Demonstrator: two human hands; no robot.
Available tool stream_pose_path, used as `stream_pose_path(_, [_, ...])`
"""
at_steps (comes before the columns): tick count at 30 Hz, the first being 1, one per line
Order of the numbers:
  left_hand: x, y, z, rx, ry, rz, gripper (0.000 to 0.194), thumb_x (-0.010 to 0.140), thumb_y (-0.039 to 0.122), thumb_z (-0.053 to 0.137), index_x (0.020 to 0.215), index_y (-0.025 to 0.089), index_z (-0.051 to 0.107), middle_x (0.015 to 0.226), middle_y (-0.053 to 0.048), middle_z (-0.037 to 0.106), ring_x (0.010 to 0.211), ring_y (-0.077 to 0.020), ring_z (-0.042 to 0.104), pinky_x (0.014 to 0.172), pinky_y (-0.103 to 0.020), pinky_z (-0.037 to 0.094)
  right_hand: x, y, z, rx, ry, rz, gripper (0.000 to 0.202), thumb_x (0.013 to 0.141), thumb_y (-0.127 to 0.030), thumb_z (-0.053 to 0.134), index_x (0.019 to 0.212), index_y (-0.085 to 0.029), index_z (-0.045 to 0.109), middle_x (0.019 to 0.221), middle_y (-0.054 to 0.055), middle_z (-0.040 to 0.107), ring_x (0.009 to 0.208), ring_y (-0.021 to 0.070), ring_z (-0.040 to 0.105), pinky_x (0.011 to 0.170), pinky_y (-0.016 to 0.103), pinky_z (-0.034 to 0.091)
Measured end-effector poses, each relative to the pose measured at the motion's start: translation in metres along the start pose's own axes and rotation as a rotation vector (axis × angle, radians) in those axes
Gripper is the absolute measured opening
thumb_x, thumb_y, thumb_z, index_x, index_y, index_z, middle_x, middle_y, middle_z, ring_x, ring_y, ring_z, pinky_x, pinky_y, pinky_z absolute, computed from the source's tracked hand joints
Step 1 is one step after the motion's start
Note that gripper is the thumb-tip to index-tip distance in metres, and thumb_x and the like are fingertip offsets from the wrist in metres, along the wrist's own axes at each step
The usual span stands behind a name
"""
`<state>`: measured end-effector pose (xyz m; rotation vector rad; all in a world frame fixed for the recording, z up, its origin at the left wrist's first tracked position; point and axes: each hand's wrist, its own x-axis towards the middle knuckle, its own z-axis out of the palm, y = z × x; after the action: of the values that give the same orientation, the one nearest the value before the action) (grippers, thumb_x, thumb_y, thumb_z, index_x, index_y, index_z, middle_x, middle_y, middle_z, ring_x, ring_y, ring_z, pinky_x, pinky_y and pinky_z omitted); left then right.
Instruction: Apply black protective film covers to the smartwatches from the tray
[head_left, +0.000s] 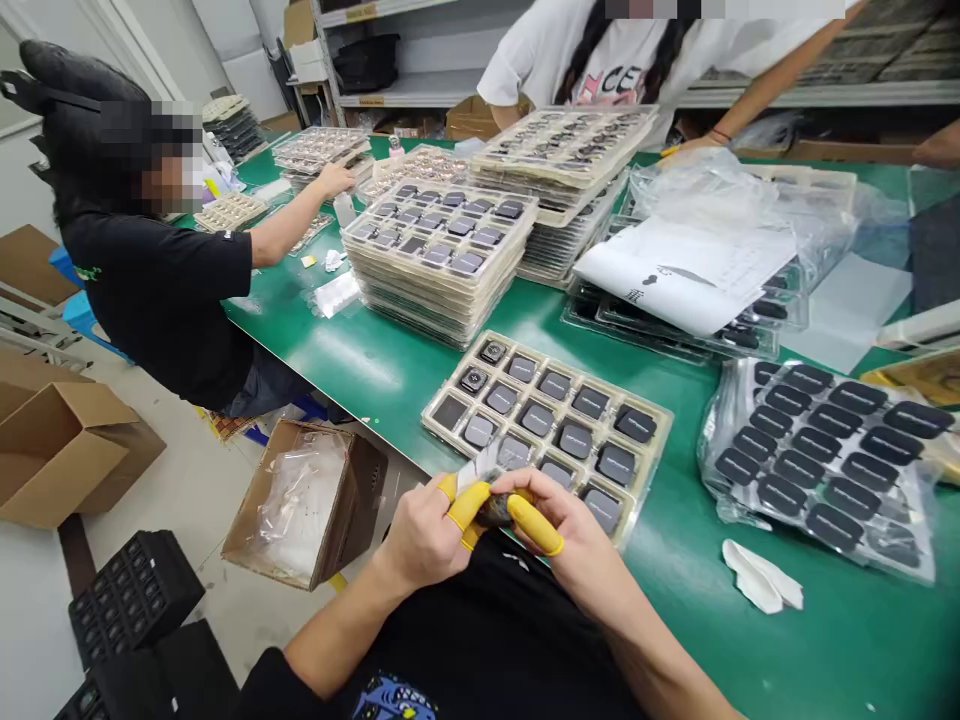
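Note:
My left hand [426, 532] and my right hand [574, 525], with yellow finger cots on several fingers, are closed around a small dark watch body [495, 512] in front of my chest. Fingers cover much of it. A thin whitish strip [480, 466] stands up by my left fingertips; whether it is attached to the watch cannot be seen. Just beyond my hands lies a clear plastic tray [649, 478] of square watch bodies, most with a dark labelled face up. Two at its far left corner show round sensor backs, and one nearby pocket [450, 412] looks flat and dark.
Right of the tray lie a sheet of black rounded stickers [832, 450] and a crumpled white tissue [761, 577]. Stacked trays [435, 290] stand behind. A co-worker [157, 250] sits at left, another person [585, 60] stands opposite. An open carton [300, 510] is on the floor.

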<state>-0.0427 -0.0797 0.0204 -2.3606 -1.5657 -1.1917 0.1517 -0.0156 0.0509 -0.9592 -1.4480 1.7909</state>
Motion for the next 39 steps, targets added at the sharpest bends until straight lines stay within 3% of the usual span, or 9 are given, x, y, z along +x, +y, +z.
stream_pose_path(6, [0.021, 0.026, -0.003, -0.489, -0.133, -0.409, 0.016, 0.107, 0.032, 0.070, 0.105, 0.019, 0.078, 0.089, -0.008, 0.077, 0.072, -0.0192, 0.079, 0.064, -0.027, 0.070, -0.009, -0.016, -0.013, -0.241, 0.098, -0.167, 0.031, 0.102, -0.056, 0.076, 0.105, -0.026, 0.077, 0.100, 0.007, 0.076, 0.086, 0.0212, 0.066, 0.076, 0.034, 0.054])
stream_pose_path(9, [0.023, 0.024, -0.002, -0.638, -0.219, -0.499, 0.036, 0.100, 0.047, 0.081, 0.122, 0.019, 0.078, 0.097, -0.007, 0.077, 0.069, -0.0154, 0.076, 0.061, -0.025, 0.069, -0.008, -0.020, -0.023, -0.123, 0.072, -0.094, 0.031, 0.101, -0.053, 0.077, 0.110, -0.024, 0.072, 0.095, 0.004, 0.074, 0.081, 0.0192, 0.066, 0.073, 0.032, 0.055])
stream_pose_path(12, [0.023, 0.013, 0.002, -0.655, -0.236, -0.434, 0.066, 0.094, 0.056, 0.085, 0.148, 0.021, 0.068, 0.112, -0.010, 0.078, 0.078, -0.0178, 0.081, 0.063, -0.025, 0.070, -0.010, -0.021, -0.030, -0.048, 0.070, -0.052, 0.035, 0.097, -0.052, 0.082, 0.114, -0.024, 0.068, 0.092, 0.000, 0.071, 0.076, 0.0163, 0.062, 0.069, 0.029, 0.052])
stream_pose_path(17, [0.023, -0.004, 0.012, -0.476, -0.284, -0.163, 0.061, 0.100, 0.052, 0.080, 0.152, 0.022, 0.066, 0.130, -0.016, 0.080, 0.108, -0.0272, 0.086, 0.085, -0.034, 0.075, -0.014, -0.016, -0.031, -0.052, 0.046, -0.042, 0.035, 0.099, -0.056, 0.079, 0.105, -0.023, 0.071, 0.095, 0.001, 0.070, 0.079, 0.0163, 0.063, 0.071, 0.029, 0.052])
stream_pose_path(21, [0.025, -0.011, 0.018, -0.419, -0.313, -0.071, 0.066, 0.095, 0.056, 0.085, 0.149, 0.022, 0.068, 0.127, -0.015, 0.083, 0.108, -0.0293, 0.087, 0.094, -0.039, 0.075, -0.016, -0.013, -0.035, -0.095, 0.024, -0.022, 0.030, 0.101, -0.053, 0.076, 0.100, -0.024, 0.070, 0.090, 0.000, 0.069, 0.075, 0.0159, 0.058, 0.067, 0.028, 0.049])
stream_pose_path(28, [0.035, -0.015, 0.039, -0.516, -0.254, 0.040, 0.057, 0.097, 0.049, 0.084, 0.144, 0.021, 0.070, 0.112, -0.011, 0.085, 0.089, -0.0235, 0.085, 0.081, -0.033, 0.073, -0.018, -0.010, -0.050, -0.372, 0.013, -0.028, 0.007, 0.104, -0.025, 0.058, 0.103, -0.025, 0.065, 0.087, -0.002, 0.071, 0.073, 0.0156, 0.060, 0.071, 0.028, 0.046])
stream_pose_path(31, [0.035, -0.015, 0.054, -0.556, -0.231, -0.011, 0.055, 0.096, 0.048, 0.085, 0.142, 0.022, 0.072, 0.116, -0.011, 0.085, 0.097, -0.0245, 0.085, 0.087, -0.035, 0.073, -0.024, -0.011, -0.050, -0.491, 0.096, -0.068, 0.013, 0.103, -0.020, 0.054, 0.102, -0.025, 0.066, 0.100, 0.003, 0.074, 0.087, 0.0198, 0.067, 0.082, 0.032, 0.051])
stream_pose_path(34, [0.033, -0.019, 0.070, -0.644, -0.204, -0.129, 0.055, 0.093, 0.052, 0.087, 0.137, 0.021, 0.075, 0.120, -0.013, 0.085, 0.102, -0.0260, 0.085, 0.086, -0.036, 0.073, -0.037, -0.017, -0.056, -0.508, 0.271, -0.092, 0.016, 0.107, -0.033, 0.058, 0.097, -0.027, 0.068, 0.116, 0.010, 0.073, 0.107, 0.0279, 0.069, 0.094, 0.043, 0.058])
stream_pose_path(39, [0.030, -0.032, 0.084, -0.780, -0.278, -0.290, 0.063, 0.086, 0.068, 0.088, 0.124, 0.019, 0.080, 0.108, -0.013, 0.085, 0.098, -0.0286, 0.084, 0.087, -0.040, 0.072, -0.079, -0.029, -0.128, -0.436, 0.641, -0.024, 0.029, 0.103, -0.052, 0.076, 0.093, -0.026, 0.069, 0.099, 0.007, 0.073, 0.088, 0.0203, 0.068, 0.079, 0.038, 0.056])
